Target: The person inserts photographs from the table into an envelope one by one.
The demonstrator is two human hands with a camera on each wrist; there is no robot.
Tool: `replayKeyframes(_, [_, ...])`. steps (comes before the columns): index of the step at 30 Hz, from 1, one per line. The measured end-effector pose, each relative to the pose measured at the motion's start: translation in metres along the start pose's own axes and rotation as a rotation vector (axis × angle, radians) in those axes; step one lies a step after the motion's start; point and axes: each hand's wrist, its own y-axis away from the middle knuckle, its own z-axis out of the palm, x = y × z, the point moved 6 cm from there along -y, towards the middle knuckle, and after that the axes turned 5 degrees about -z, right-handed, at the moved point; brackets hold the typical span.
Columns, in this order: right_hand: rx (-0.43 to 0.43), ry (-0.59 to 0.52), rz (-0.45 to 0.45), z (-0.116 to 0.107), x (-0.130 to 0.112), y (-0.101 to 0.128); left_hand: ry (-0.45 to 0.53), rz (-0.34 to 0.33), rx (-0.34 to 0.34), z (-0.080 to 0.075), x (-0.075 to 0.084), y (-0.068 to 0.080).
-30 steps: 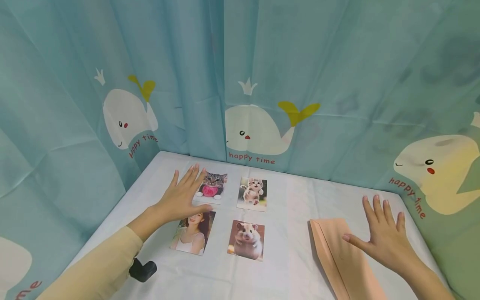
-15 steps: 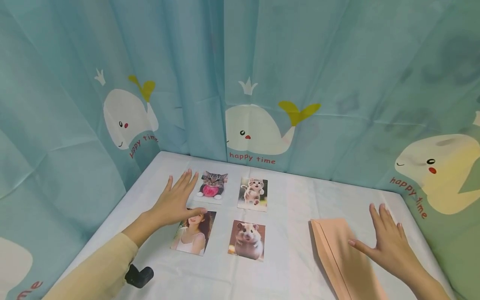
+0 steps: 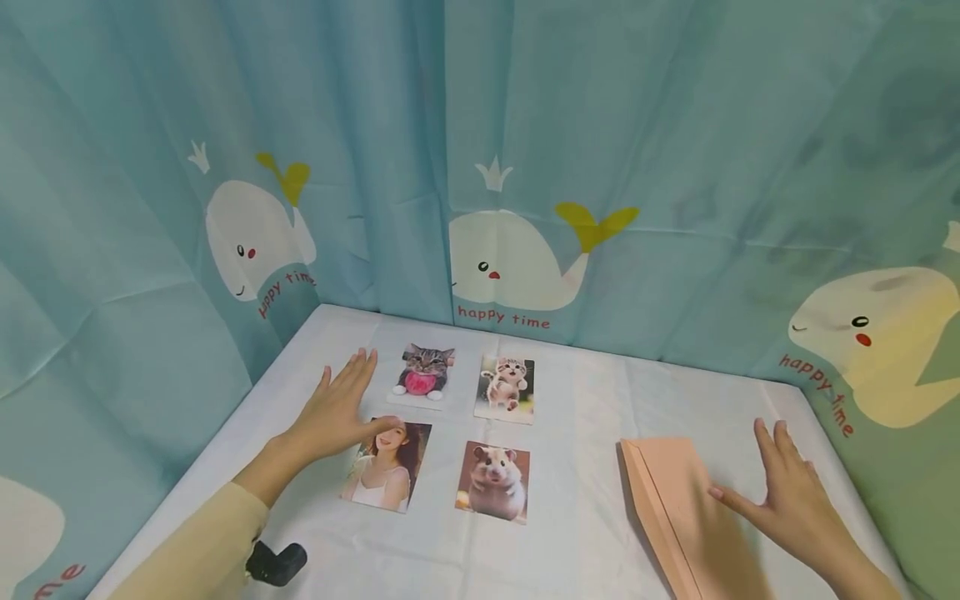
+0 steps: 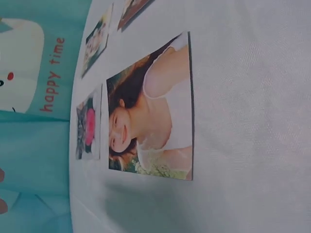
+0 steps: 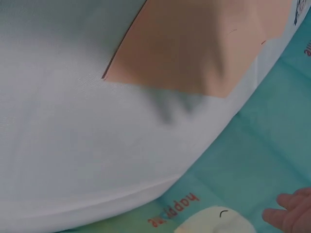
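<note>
My left hand (image 3: 330,417) hovers with spread fingers at the left of the photo cards, holding nothing. Its thumb overlaps the top of a portrait photo (image 3: 386,471) in the head view; in the left wrist view the whole portrait (image 4: 155,111) shows. Beyond it lies a cat photo with a pink heart (image 3: 422,377). To the right are a kitten photo (image 3: 506,389) and a hamster photo (image 3: 492,482). My right hand (image 3: 798,504), also fingers apart, is above the right side of a peach paper envelope (image 3: 667,483). Its shadow falls on the envelope (image 5: 170,53) in the right wrist view.
A white cloth covers the table (image 3: 562,533). Teal curtains (image 3: 397,150) printed with whales hang close along its back and sides. A black bent piece (image 3: 276,564) sticks out beside the left sleeve (image 3: 198,542).
Both hands have drawn back toward the person, the left one moving left off the cat photo and the right one shifting rightward. The photos and the envelope stay where they were.
</note>
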Motion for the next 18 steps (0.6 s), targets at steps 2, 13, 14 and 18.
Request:
replayKeyframes(2, [-0.010,-0.011,0.025,-0.001,0.005,0.001,0.000,-0.005,0.016,0.000,-0.002,0.001])
replayKeyframes(13, [-0.040,-0.092,0.116,0.002,0.023,0.010,0.018,-0.062,0.043,0.000,-0.014,0.009])
replayKeyframes(14, [-0.045,-0.099,0.121,0.002,0.024,0.011,0.021,-0.066,0.045,0.001,-0.015,0.010])
replayKeyframes(18, [-0.078,-0.133,0.153,0.005,0.031,0.014,0.045,-0.070,0.060,0.003,-0.017,0.012])
